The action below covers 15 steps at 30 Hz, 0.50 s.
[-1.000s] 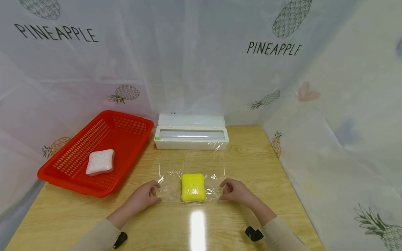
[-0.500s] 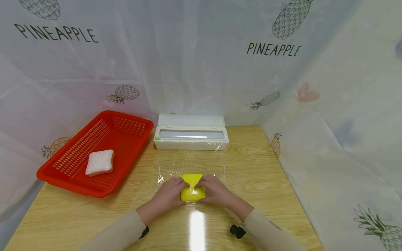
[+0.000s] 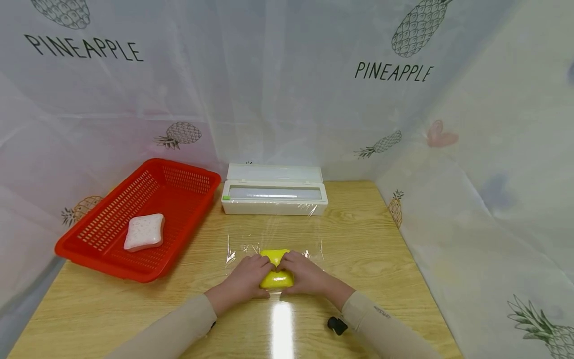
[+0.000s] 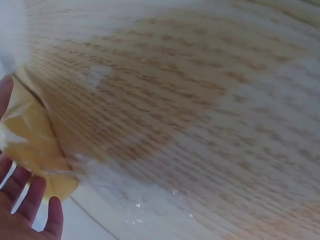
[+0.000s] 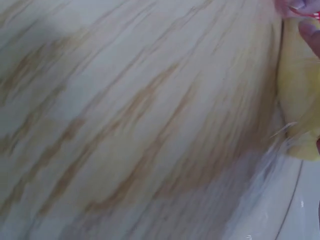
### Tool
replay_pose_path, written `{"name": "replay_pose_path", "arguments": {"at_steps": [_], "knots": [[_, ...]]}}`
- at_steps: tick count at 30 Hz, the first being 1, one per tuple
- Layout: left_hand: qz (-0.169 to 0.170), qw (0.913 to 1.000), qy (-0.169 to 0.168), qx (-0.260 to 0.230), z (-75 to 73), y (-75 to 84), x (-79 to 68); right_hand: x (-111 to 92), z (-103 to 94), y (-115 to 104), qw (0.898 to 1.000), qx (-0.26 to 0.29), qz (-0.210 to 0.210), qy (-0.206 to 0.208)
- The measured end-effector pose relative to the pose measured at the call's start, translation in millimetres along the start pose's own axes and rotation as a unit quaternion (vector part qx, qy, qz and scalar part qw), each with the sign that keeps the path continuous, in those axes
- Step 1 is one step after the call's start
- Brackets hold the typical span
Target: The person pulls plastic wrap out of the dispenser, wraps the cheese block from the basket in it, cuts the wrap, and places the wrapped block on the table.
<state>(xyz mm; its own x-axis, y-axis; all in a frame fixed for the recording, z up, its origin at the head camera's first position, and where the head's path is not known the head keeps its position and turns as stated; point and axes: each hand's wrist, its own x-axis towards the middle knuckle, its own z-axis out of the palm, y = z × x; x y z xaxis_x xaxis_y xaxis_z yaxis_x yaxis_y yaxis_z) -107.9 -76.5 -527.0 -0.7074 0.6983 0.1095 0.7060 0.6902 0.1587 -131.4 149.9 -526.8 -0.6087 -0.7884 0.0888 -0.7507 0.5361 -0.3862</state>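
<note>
The yellow sponge (image 3: pixel 276 281) lies on the tabletop (image 3: pixel 363 239) at the lower centre of the frame, under clear film (image 3: pixel 231 257). The left hand (image 3: pixel 242 280) and the right hand (image 3: pixel 309 276) close in from either side: in the head view both are part-curled round the film-covered sponge, fingertips meeting or nearly meeting over its top, thumbs by its near edge. How firmly they grip cannot be told; the wrist views catch only some fingers, those of the left spread apart.

The likeliest trouble lies in the film. It runs up the frame toward the white box (image 3: pixel 273 208) at the centre and appears joined to the roll (image 3: pixel 274 193) inside, though the join is hard to make out. A hard tug toward the lower edge could therefore unwind more film, slide the box forward, or tear the sheet unevenly. With the fingers so close together, the film could also cling to itself or to the skin, bunching on top and leaving the sides loose. Uneven pressure from the two hands might squash or skew the sponge, since it looks soft, so the film would sit crooked and gape at the corners.

The red basket (image 3: pixel 134 275) at the left of the frame, holding a white sponge (image 3: pixel 144 232), is well apart from the hands, so a knock there seems unlikely.
</note>
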Motion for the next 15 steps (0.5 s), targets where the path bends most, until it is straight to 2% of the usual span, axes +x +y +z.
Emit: {"name": "replay_pose_path", "arguments": {"at_steps": [6, 15], "knots": [[-0.003, 0.9999, 0.000, 0.011, 0.2, 0.2, 1.8, 1, -0.7, -1, 0.999, -0.027, -0.016, 0.007], [-0.005, 0.9988, 0.046, 0.018, -9.2, -3.8, 1.5, 0, -12.1, -3, 0.996, -0.044, -0.049, 0.053]]}}
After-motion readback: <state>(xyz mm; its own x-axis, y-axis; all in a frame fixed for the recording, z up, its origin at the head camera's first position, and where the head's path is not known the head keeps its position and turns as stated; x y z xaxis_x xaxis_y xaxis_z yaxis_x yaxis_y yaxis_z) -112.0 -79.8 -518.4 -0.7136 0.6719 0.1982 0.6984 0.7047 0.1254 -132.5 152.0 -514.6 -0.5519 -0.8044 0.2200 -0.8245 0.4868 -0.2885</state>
